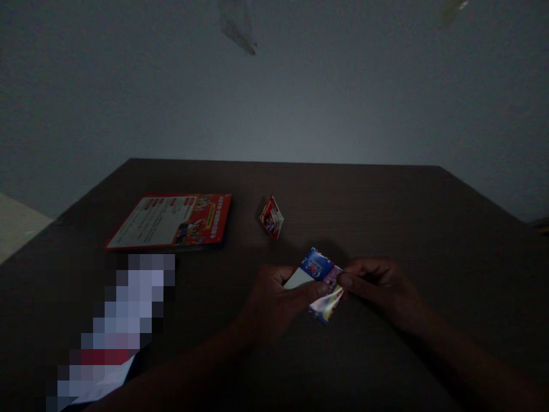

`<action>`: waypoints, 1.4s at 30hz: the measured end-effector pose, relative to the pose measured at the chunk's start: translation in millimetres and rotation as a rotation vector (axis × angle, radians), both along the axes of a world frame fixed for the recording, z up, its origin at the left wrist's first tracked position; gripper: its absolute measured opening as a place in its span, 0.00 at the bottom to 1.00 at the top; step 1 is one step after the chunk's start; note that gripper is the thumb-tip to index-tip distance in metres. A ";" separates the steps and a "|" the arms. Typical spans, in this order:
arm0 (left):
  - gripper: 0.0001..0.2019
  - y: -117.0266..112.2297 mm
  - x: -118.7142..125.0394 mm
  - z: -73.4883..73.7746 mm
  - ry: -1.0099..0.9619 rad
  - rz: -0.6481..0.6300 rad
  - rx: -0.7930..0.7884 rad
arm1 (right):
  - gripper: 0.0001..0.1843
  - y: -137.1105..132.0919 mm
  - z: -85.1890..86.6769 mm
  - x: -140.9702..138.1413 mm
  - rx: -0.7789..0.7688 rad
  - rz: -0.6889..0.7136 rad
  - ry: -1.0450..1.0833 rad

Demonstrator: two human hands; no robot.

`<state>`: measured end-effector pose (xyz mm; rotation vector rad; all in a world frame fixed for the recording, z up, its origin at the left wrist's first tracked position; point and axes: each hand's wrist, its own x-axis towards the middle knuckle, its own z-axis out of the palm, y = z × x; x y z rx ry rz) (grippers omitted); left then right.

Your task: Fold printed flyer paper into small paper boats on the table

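In the head view I hold a small piece of glossy printed paper [316, 265] above the table. It looks folded, with blue, pink and yellow print and a plain white part at its left. My left hand [274, 297] grips its left side, with the thumb lying across the front. At the right edge, the thumb and fingers of my right hand [381, 286] pinch it. Just beyond my hands, a small folded red printed paper [271, 220] stands on the tabletop. The low light hides fine details.
A red and white printed booklet or flat box [158, 222] lies at the left of the dark wooden table [343, 189]. Nearer me is a long, light, pixelated object [132, 309]. Behind the table rises a pale wall [321, 103], with a clear plastic piece [238, 26] on it.
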<state>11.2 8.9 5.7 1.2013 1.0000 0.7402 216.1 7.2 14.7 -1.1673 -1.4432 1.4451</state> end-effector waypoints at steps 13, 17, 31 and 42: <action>0.20 0.3 -5.0 0.0 0.062 0.129 0.160 | 0.10 2.4 -12.1 7.8 -0.110 -0.061 0.166; 0.19 0.6 -5.3 1.0 0.024 0.127 0.159 | 0.10 3.2 -10.7 5.9 -0.144 -0.060 0.212; 0.15 -0.9 3.4 -1.5 -0.138 0.025 -0.005 | 0.10 1.6 -17.1 7.1 -0.110 -0.136 0.176; 0.18 -3.7 0.1 0.1 0.014 0.003 0.140 | 0.12 1.4 -9.7 0.1 -0.160 -0.119 0.225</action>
